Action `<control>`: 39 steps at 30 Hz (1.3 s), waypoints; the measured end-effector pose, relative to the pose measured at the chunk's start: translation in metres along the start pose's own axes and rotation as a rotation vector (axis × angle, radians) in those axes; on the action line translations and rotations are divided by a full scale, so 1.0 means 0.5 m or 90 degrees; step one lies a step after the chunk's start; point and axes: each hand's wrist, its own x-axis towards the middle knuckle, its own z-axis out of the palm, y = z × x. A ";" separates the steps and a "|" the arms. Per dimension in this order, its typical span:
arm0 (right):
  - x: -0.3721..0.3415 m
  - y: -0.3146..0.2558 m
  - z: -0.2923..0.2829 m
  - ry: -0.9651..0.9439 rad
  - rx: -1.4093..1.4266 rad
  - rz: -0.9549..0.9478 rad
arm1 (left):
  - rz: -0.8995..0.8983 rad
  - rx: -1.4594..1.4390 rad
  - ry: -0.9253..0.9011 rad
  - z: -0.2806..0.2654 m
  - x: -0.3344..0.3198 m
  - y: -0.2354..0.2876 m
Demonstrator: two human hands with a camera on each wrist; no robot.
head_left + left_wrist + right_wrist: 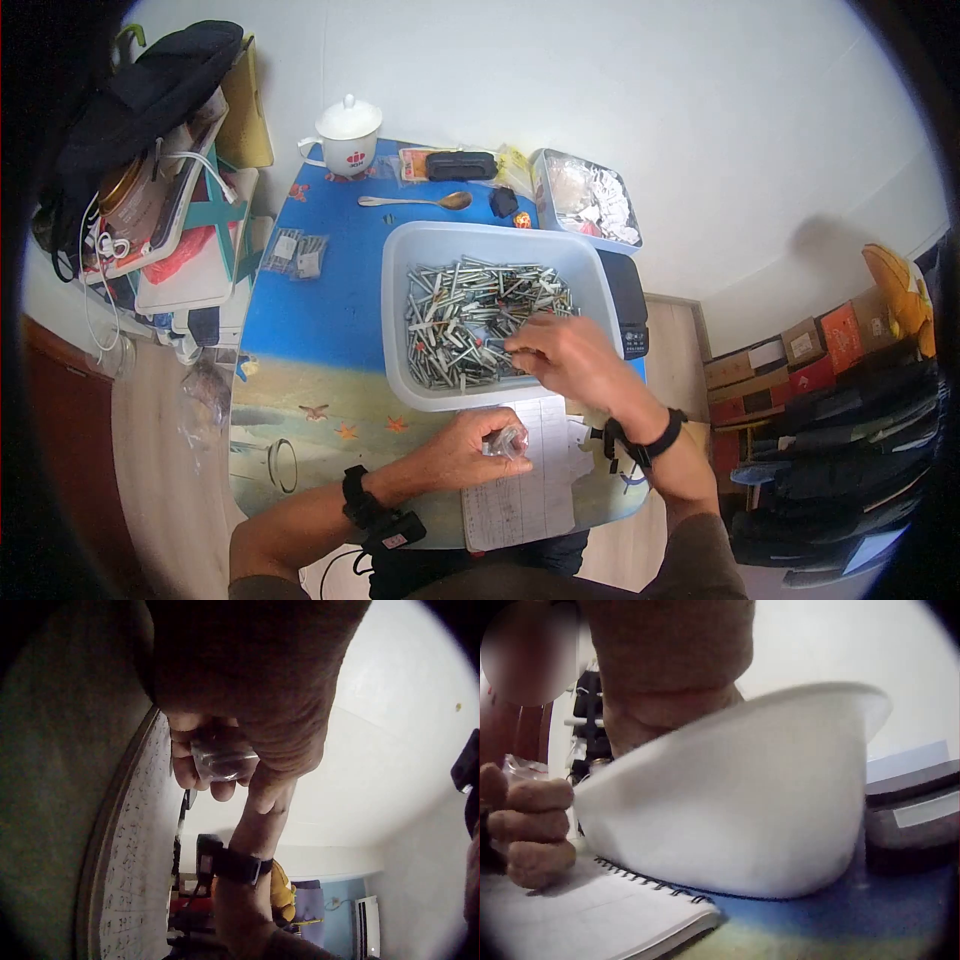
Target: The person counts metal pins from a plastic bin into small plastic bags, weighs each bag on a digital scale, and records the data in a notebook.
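your left hand point(475, 447) is gripping a small clear bag point(508, 440), fingers and thumb curled round it, over the notebook point(520, 510) and just in front of the tub point(450, 402); likely you're holding it there to have it near the bolts point(450, 320). your right hand point(575, 355) is reaching over the bolts in the tub, fingers bent, tips close together; can't tell if they're pinching anything. the tub is probably sitting close for easy reach. its wall is hiding your right fingers in the right wrist view; your left fingers are covering much of the bag, contents unclear.
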 end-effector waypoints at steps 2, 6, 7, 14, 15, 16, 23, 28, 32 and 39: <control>0.031 0.022 0.014 -0.053 -0.067 -0.013 | -0.010 -0.002 0.006 -0.002 0.000 0.006; 0.058 0.042 0.038 -0.124 -0.092 -0.066 | -0.008 -0.005 0.004 -0.003 -0.002 0.016; 0.059 0.043 0.040 -0.129 -0.098 -0.076 | -0.014 0.014 0.000 -0.004 -0.002 0.020; 0.022 0.025 0.016 -0.017 -0.006 0.002 | -0.006 0.016 0.004 -0.003 -0.002 0.008; 0.010 0.009 0.000 0.021 0.087 0.075 | -0.008 0.022 -0.003 -0.004 -0.002 0.008; -0.005 -0.007 -0.016 0.060 0.179 0.148 | -0.011 0.028 -0.012 -0.004 -0.001 0.008; -0.112 -0.066 -0.056 -0.002 0.202 -0.044 | 0.008 0.007 0.012 0.003 -0.002 0.004; -0.136 -0.101 -0.056 -0.048 0.205 -0.046 | -0.020 0.031 0.000 -0.001 -0.002 0.007; -0.131 -0.115 -0.048 -0.049 0.204 -0.065 | -0.032 0.048 0.001 -0.003 -0.006 0.019; -0.125 -0.113 -0.016 -0.075 0.164 -0.077 | -0.014 0.000 0.018 0.003 -0.004 0.007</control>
